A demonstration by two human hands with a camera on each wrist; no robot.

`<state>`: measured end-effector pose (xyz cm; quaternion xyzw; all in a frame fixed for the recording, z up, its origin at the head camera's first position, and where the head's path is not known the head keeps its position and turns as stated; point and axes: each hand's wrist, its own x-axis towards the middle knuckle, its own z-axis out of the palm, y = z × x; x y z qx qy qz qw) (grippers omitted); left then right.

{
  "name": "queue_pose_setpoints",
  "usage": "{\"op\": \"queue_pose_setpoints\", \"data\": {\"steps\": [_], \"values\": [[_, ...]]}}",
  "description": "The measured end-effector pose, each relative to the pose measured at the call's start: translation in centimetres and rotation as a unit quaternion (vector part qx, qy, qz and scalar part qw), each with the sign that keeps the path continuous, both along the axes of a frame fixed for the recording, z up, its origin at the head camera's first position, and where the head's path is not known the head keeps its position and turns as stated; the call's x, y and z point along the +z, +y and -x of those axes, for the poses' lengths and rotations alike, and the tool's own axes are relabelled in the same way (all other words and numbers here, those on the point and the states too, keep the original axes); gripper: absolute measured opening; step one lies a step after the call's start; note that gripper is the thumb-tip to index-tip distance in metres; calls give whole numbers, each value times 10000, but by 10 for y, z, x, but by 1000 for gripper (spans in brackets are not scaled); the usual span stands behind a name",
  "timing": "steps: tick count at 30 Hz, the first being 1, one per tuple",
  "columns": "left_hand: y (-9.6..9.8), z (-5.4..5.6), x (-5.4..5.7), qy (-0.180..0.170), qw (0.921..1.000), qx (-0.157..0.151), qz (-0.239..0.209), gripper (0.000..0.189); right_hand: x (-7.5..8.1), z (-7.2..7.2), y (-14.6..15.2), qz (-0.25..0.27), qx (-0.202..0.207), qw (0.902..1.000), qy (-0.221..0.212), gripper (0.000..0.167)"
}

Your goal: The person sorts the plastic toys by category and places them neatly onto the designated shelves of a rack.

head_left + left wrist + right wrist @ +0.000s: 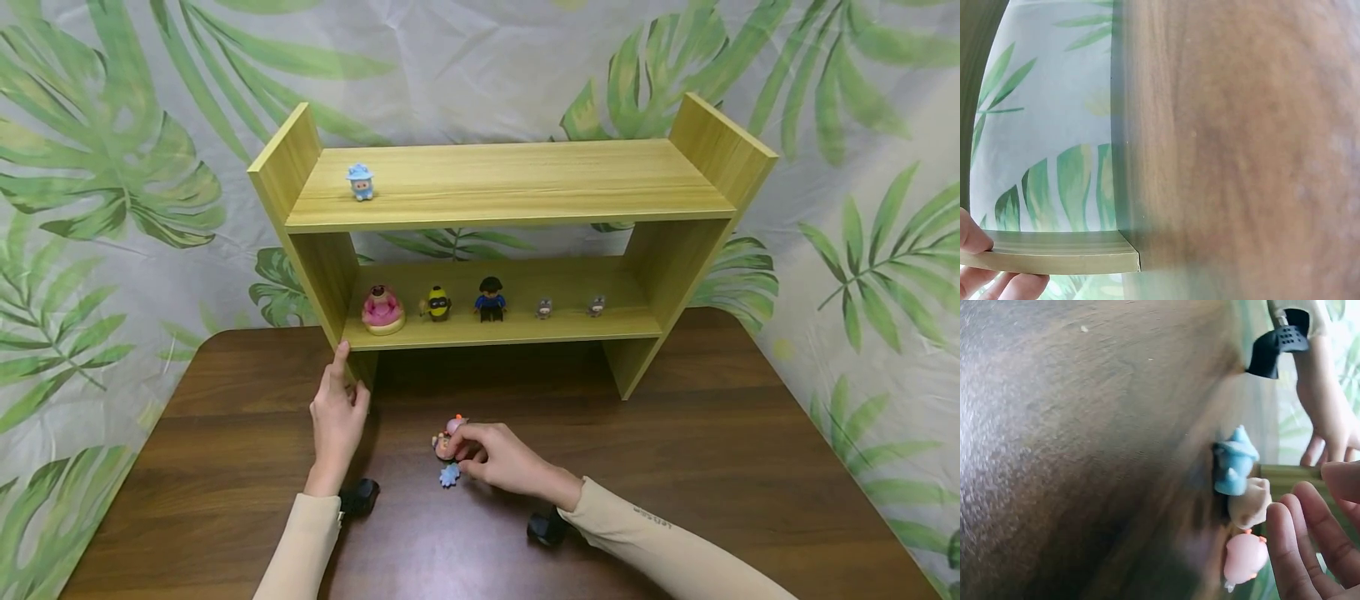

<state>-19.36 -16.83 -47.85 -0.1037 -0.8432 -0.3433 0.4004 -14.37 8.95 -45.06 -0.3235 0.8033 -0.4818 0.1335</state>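
Note:
My left hand (339, 417) grips the left side panel of the wooden shelf (510, 218). In the left wrist view, the thumb lies on one face of the panel (1054, 253) and the fingers lie on the other. Over the tabletop, my right hand (506, 458) is bent beside three small figures, thumb and fingers apart, with nothing seen between them. These are a light blue figure (1235, 465), a beige one (1250, 505) and a pink one (1245, 557), lying close together. Whether a fingertip touches the beige figure I cannot tell.
On the top board stands a blue-hatted figure (361, 183). The middle board holds a pink bear (382, 310), a yellow figure (438, 305), a black-haired figure (491, 300) and two small grey figures (543, 308). A leaf-patterned cloth (480, 75) hangs behind the brown table (720, 467).

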Motion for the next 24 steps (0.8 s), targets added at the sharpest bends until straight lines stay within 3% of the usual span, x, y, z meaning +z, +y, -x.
{"op": "queue_pose_setpoints", "data": {"steps": [10,14,24], "values": [[1,-1,1,-26,10000,-25,23,85,-12,-3,-7,-336,171,9990,230,17],[1,-1,1,-44,10000,-15,25,85,-12,-4,-9,-563,144,9970,520,18],[0,-1,1,-52,10000,-9,48,87,-17,-8,-10,-1395,68,9805,1379,19]]}}
